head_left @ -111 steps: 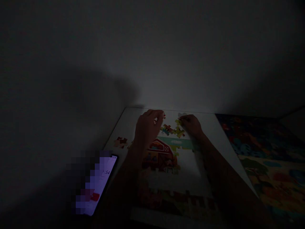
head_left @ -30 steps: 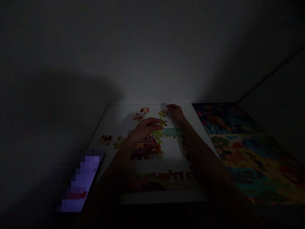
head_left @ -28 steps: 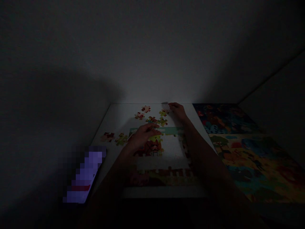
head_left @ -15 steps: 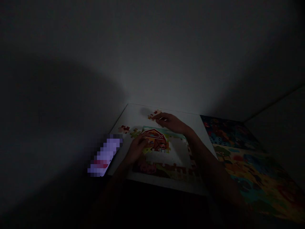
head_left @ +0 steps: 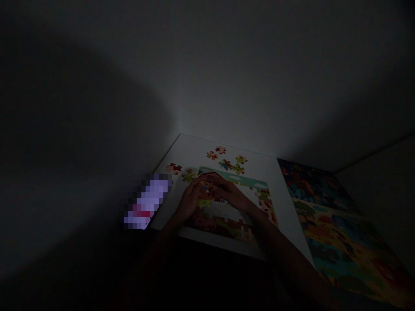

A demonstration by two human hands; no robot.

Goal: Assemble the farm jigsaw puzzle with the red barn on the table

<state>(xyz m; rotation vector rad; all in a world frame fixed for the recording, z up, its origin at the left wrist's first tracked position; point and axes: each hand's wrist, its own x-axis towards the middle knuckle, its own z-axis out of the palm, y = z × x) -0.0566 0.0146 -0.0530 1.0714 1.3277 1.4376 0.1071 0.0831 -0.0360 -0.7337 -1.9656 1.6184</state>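
Observation:
My left hand (head_left: 191,201) and my right hand (head_left: 231,194) meet fingertip to fingertip over the barn part of a farm jigsaw puzzle (head_left: 223,224). Both rest on or just above the puzzle, hiding most of the barn. Something small and pale shows among the fingertips, too dark to name. Beyond the hands lie several loose puzzle pieces (head_left: 226,164), and a red-and-cream pair (head_left: 216,152) sits farther back. Two more pieces (head_left: 181,171) lie to the left, nearest my left hand.
The puzzle lies on a white board (head_left: 194,149) against a wall. A lit phone (head_left: 149,201), pixelated, lies along the board's left edge. A large colourful printed picture (head_left: 337,229) lies to the right of the board.
My right hand has moved from the far pieces back over the barn and now meets my left hand. The view has swung, shifting the board and phone in the frame.

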